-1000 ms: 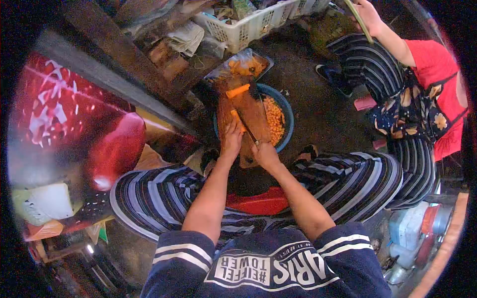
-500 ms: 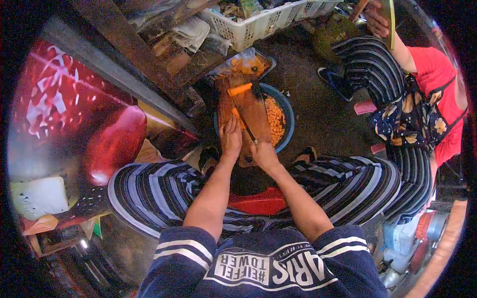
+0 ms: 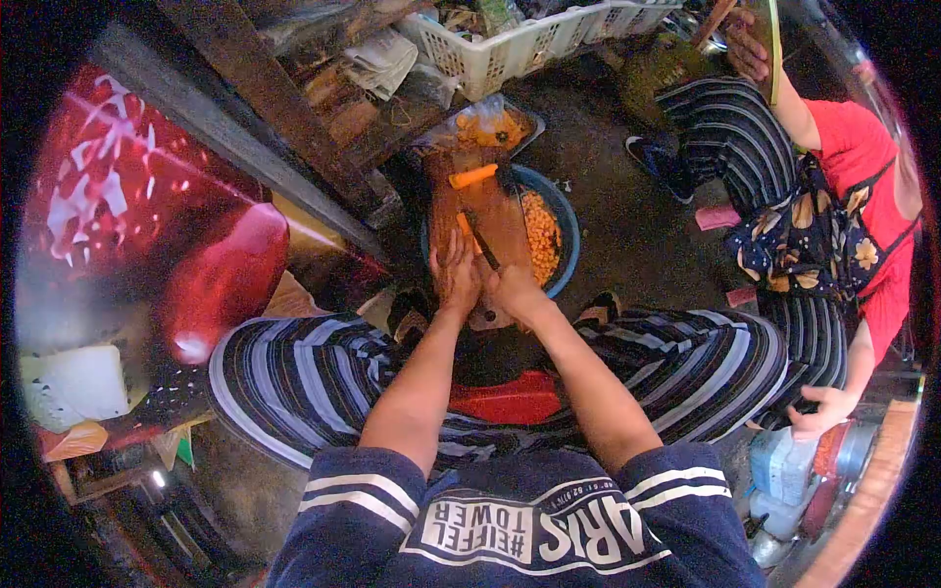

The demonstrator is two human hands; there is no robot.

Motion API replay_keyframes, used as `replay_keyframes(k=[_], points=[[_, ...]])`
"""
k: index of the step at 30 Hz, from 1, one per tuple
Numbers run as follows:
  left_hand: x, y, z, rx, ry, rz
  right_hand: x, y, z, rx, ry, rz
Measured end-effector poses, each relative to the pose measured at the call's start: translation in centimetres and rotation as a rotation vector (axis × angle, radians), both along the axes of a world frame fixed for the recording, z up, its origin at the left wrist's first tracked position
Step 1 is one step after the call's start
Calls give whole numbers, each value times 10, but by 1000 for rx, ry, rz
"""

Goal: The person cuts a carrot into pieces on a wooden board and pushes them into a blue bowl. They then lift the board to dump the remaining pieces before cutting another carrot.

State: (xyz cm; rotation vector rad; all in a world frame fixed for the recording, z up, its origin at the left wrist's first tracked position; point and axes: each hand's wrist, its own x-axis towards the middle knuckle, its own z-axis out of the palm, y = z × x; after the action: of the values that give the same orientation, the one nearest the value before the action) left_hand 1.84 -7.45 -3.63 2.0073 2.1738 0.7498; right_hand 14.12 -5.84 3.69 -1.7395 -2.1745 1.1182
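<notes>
My right hand (image 3: 517, 292) grips the handle of a knife (image 3: 479, 238) above a wooden cutting board (image 3: 510, 220). Close beside the blade, the fingers of my left hand (image 3: 457, 271) press down on a cut carrot piece (image 3: 465, 227), partly hidden under them. A longer peeled carrot (image 3: 473, 176) lies across the board's far end. Under the board sits a blue basin (image 3: 571, 227) of diced carrots (image 3: 542, 238), showing on the right side.
Beyond the board lies a tray with a plastic bag of orange pieces (image 3: 487, 127). A white plastic crate (image 3: 490, 59) stands behind it. At right sits another person in a red shirt (image 3: 853, 127), one hand (image 3: 826, 409) near blue containers (image 3: 781, 465). Wooden beams (image 3: 265, 88) run along the left.
My right hand and the knife have shifted slightly left, nearer my left hand. The other person's lower hand has come into view by the blue containers.
</notes>
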Motion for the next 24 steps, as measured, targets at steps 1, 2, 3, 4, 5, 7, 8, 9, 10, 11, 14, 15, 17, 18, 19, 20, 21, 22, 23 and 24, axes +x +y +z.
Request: replay_keyframes(k=[1,2,3,4,5,7,8,9,10,11,14,15,17,18,19,20,21,22,23,24], points=[[-1,0,-1,-6,-32,-3,0,1,-3,-1,0,1],[-2,0,-2,-8,-31,-3,0,2,-6,-22,-36,25],[-3,1,-5,7,-18,-3,-2,2,-2,-42,-75,50],[-4,2,-10,21,-6,-3,-3,1,2,-41,-78,53],[-4,2,-14,18,-7,-2,-6,-6,6,-27,-76,-22],[-3,1,-15,17,-12,24,-10,-17,-4,-18,-76,-96],[-3,-1,-14,15,-12,23,-11,-20,-22,105,-84,-56],[-4,0,-12,30,-10,17,-13,-20,-37,234,-90,-16],[-5,1,-12,46,-9,10,-15,-20,-41,238,-89,-17],[-5,0,-11,47,-8,8,-17,-22,-45,230,-102,-61],[-7,1,-14,39,33,14,-22,-27,-55,196,-125,-123],[-7,2,-17,47,6,25,-21,-27,-55,169,-140,-134],[-5,-4,-14,59,-16,35,-18,-34,-23,171,-131,-118],[-6,-5,-10,33,-18,32,-19,-34,-10,173,-125,-100],[-5,-2,-6,7,-25,35,-17,-31,-11,189,-123,-99],[-5,-1,-5,12,-26,39,-14,-33,-13,286,-98,-77],[-6,-2,-7,52,-60,35,-13,-34,-13,377,-72,-56],[-6,-2,-11,89,-94,28,-13,-32,-13,376,-73,-56],[-6,-1,-14,84,-97,27,-12,-30,-14,313,-72,-81],[-6,2,-17,78,-234,50,-10,-29,-12,249,-68,-106]])
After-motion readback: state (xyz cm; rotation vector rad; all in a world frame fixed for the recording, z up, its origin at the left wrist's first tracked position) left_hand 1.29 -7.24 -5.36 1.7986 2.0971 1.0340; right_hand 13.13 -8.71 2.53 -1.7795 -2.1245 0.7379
